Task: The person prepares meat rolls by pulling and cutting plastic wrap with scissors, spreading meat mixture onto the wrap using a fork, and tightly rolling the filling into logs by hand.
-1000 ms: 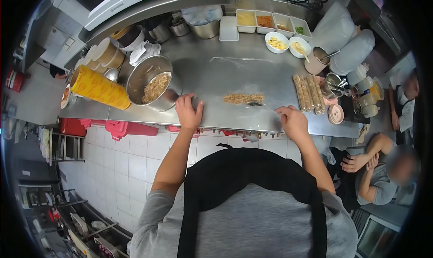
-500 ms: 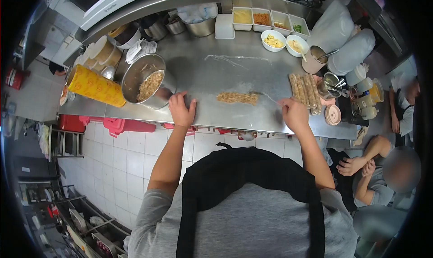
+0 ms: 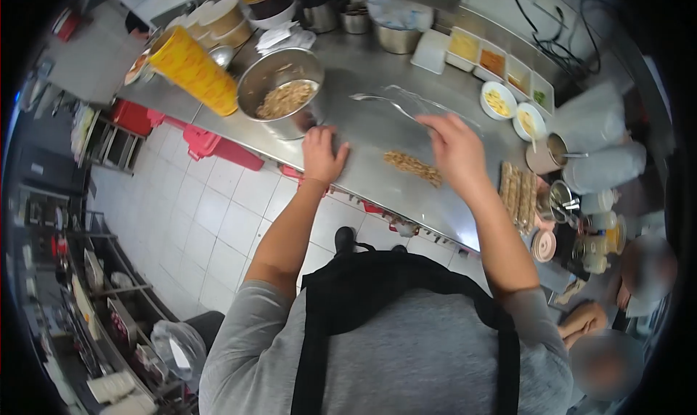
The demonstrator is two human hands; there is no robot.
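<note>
My right hand (image 3: 457,150) is closed on a slim metal fork (image 3: 381,99), whose head points left toward the pot. Below that hand, a strip of shredded brown filling (image 3: 412,167) lies on the steel counter (image 3: 363,135). My left hand (image 3: 324,156) rests near the counter's front edge, fingers stretched and thumb apart, holding nothing. Just beyond its fingertips stands a deep steel pot (image 3: 311,66) with more of the same shredded filling (image 3: 287,99) inside. The fork's head is too small to make out its tines clearly.
Several wrapped rolls (image 3: 518,197) lie at the right. Two white bowls (image 3: 496,100) and white tubs (image 3: 462,49) stand at the back. A yellow patterned roll (image 3: 194,70) leans left of the pot. A co-worker's arm (image 3: 581,320) shows at lower right.
My right hand has lifted from beside the filling and swung up and left with the fork, now pointing toward the pot. The view has turned; my left hand stays by the pot.
</note>
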